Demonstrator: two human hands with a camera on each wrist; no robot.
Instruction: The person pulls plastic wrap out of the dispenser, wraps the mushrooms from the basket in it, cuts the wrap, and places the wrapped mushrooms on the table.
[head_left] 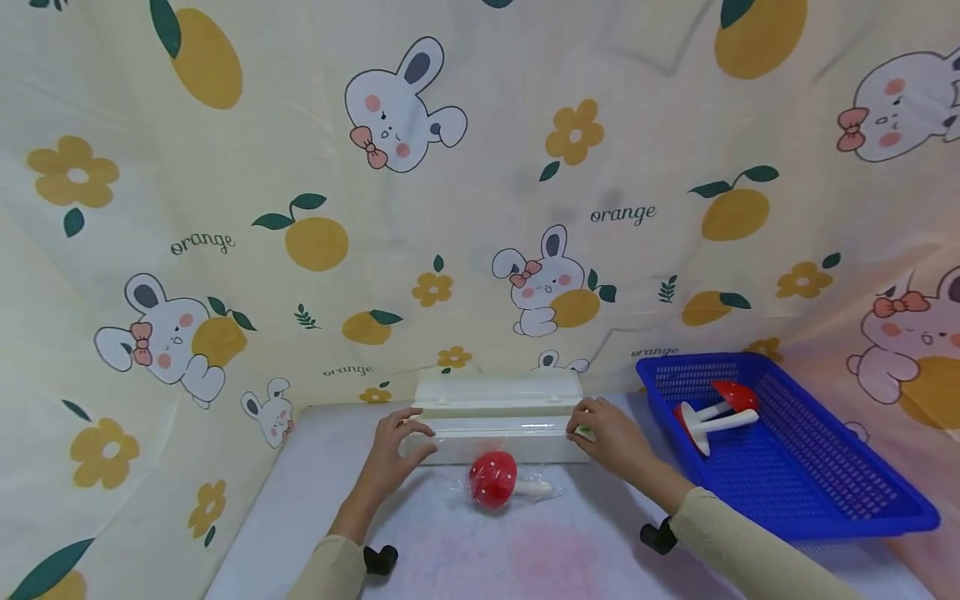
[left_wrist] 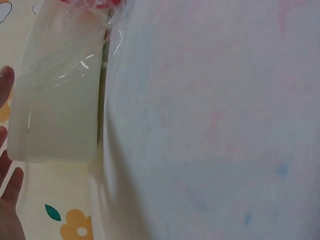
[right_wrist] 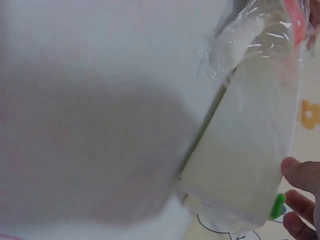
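A long white cling film dispenser (head_left: pixel 498 450) lies across the table with its lid (head_left: pixel 498 388) raised. At its right end is a green slide cutter (right_wrist: pixel 277 206). Clear film (left_wrist: pixel 60 77) drapes over the box's front. Just before the box lies a red toy mushroom (head_left: pixel 492 480) with white dots and a white stem, wrapped in film. My left hand (head_left: pixel 395 450) is at the box's left end, thumb and fingers spread apart. My right hand (head_left: pixel 611 433) is at the right end, fingertips right by the green cutter, thumb at the box's edge and apart from the fingers.
A blue plastic basket (head_left: pixel 787 492) stands at the right, holding red-and-white toy mushrooms (head_left: pixel 731 421). A cloth (head_left: pixel 465 183) printed with rabbits and oranges hangs behind the table. The table (head_left: pixel 450 558) has a white cover with pink stains.
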